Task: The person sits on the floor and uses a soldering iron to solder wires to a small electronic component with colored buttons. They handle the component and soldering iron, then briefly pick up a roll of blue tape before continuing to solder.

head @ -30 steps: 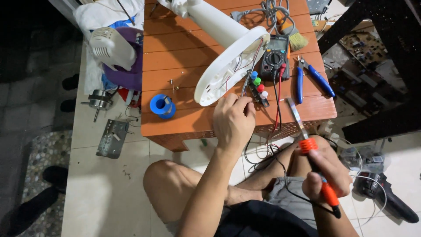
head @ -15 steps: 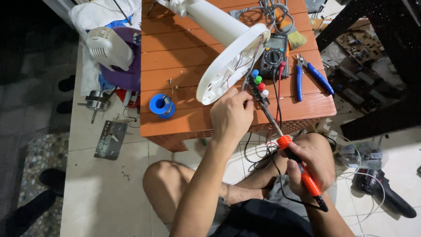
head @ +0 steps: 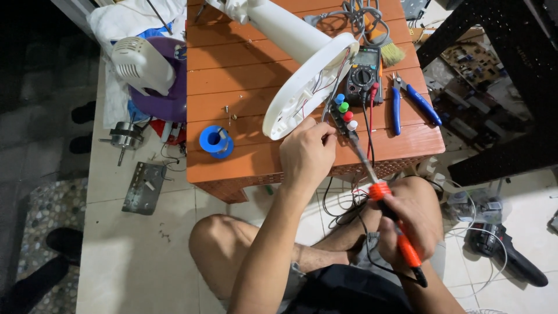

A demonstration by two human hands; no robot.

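Note:
My left hand (head: 307, 152) rests on the orange table (head: 244, 75), fingers pinched at the switch block with coloured push buttons (head: 344, 111) beside the rim of a white fan base (head: 302, 96). My right hand (head: 410, 218) grips an orange-handled soldering iron (head: 390, 218) below the table edge. Its metal tip reaches up to the switch block, just right of my left fingers. Thin wires run from the fan base into the block.
A multimeter (head: 363, 75) with red and black leads, blue-handled pliers (head: 410, 102), a brush (head: 386, 49) and a blue solder spool (head: 215, 141) lie on the table. On the floor: a fan motor (head: 125, 136), a metal plate (head: 144, 187), a power drill (head: 505, 253).
My right hand has brought the soldering iron up and left, so its tip now meets the switch block. My left hand has stayed at the block.

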